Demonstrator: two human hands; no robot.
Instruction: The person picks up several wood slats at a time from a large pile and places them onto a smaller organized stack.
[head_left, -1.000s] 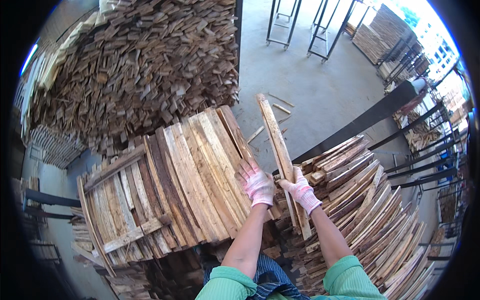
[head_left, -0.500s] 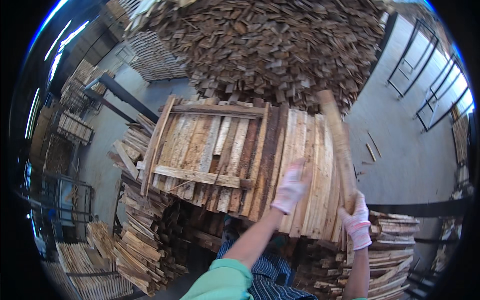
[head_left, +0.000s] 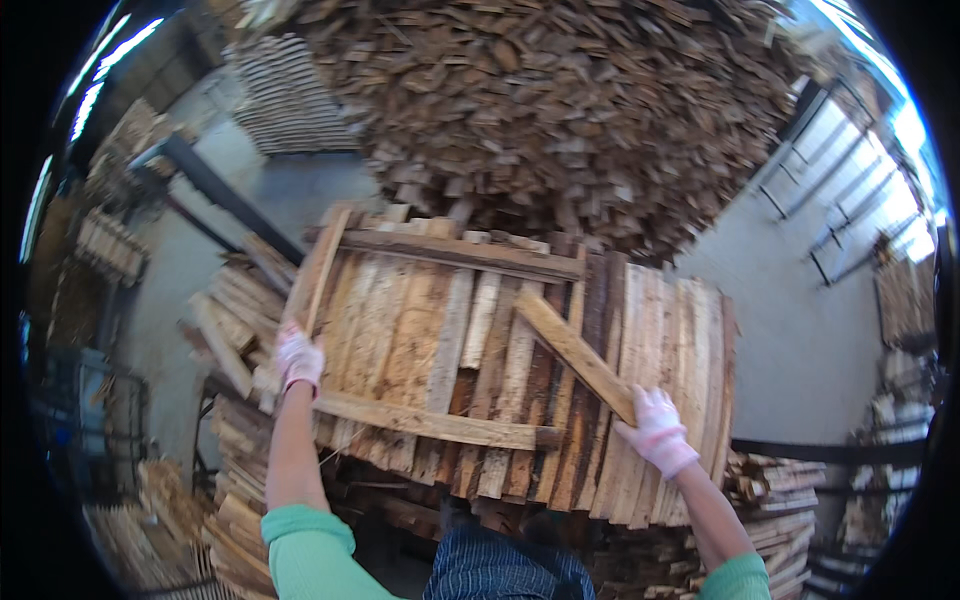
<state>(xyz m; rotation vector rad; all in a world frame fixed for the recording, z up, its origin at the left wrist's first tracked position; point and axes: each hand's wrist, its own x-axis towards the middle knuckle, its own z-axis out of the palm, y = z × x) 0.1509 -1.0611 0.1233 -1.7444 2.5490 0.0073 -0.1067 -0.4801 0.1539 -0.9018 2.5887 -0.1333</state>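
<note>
To keep the long, flat, tan wooden stick steady, the pink-and-white gloved right hand should probably squeeze firmly and move slowly, since it has just one end. Its fingers are closed around that end. The other end points between ten and eleven o'clock, over the row of brown and pale wooden boards; I can't tell if they touch. Toward nine o'clock, the gloved left hand is at a thin, light-brown wooden strip; blur hides how tight its fingers are.

Glare toward both edges, slight blur
</note>
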